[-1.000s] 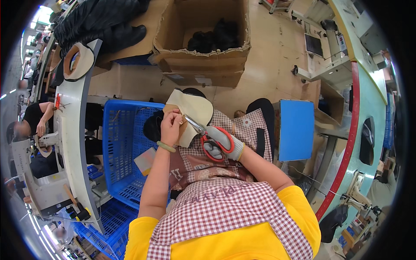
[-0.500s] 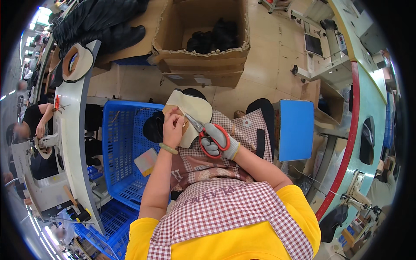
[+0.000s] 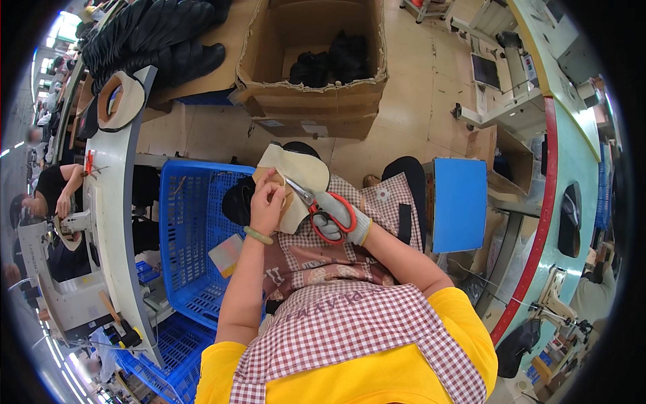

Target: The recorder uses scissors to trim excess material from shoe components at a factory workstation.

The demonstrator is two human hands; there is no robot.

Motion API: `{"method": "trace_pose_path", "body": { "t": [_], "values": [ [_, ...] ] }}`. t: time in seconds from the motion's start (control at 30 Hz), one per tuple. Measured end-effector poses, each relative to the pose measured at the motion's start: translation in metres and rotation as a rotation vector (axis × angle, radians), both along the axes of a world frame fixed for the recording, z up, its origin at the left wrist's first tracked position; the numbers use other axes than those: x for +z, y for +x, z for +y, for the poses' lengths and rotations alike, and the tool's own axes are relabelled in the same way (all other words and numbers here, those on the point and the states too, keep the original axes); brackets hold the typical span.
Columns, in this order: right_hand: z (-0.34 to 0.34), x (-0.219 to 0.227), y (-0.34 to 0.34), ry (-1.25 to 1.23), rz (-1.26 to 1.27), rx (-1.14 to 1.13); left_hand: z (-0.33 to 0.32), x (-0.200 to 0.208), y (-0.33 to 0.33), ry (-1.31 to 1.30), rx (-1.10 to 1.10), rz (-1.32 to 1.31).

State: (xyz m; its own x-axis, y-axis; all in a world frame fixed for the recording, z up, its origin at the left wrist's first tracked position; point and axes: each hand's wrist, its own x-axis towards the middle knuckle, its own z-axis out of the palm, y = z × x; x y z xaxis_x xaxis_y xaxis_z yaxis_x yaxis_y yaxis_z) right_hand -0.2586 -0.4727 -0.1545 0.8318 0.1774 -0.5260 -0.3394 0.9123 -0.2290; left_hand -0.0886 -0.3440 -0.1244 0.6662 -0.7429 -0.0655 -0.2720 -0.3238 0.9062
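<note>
On my lap lies a cream shoe upper (image 3: 304,168) with a dark edge and a tan inside. My bare left hand (image 3: 267,207) pinches its near left edge between thumb and fingers. In my right hand (image 3: 336,214), which wears a grey glove, is a pair of scissors (image 3: 301,190) with red handles. The blades point up and left to the upper's edge beside my left fingertips. Whether they are parted or closed I cannot tell. Something black (image 3: 237,202) sits just left of my left hand, partly hidden.
A blue plastic basket (image 3: 176,236) stands at my left, beside a pale bench (image 3: 111,222) bearing another upper (image 3: 138,97). Ahead is a cardboard box (image 3: 313,104) with black pieces inside. A blue-topped stand (image 3: 459,205) and a green table (image 3: 538,283) are at my right.
My left hand has shifted slightly left and down on the upper. The scissors and my right hand have barely moved.
</note>
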Motion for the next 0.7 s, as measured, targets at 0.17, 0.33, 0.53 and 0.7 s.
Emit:
{"method": "trace_pose_path", "body": {
  "t": [0.17,0.33,0.53,0.7],
  "values": [
    [-0.004,0.006,0.003,-0.104,-0.027,0.006,0.003,-0.002,0.007,-0.005,-0.027,0.025],
    [-0.009,0.007,0.006,-0.140,-0.037,0.029,0.004,0.000,0.009,0.029,-0.034,0.141],
    [-0.009,-0.001,0.009,-0.138,-0.037,0.006,0.003,0.000,0.013,0.046,-0.094,0.115],
    [-0.015,-0.001,0.012,-0.125,-0.056,0.006,0.004,0.002,0.014,0.050,-0.135,0.101]
  ]
}}
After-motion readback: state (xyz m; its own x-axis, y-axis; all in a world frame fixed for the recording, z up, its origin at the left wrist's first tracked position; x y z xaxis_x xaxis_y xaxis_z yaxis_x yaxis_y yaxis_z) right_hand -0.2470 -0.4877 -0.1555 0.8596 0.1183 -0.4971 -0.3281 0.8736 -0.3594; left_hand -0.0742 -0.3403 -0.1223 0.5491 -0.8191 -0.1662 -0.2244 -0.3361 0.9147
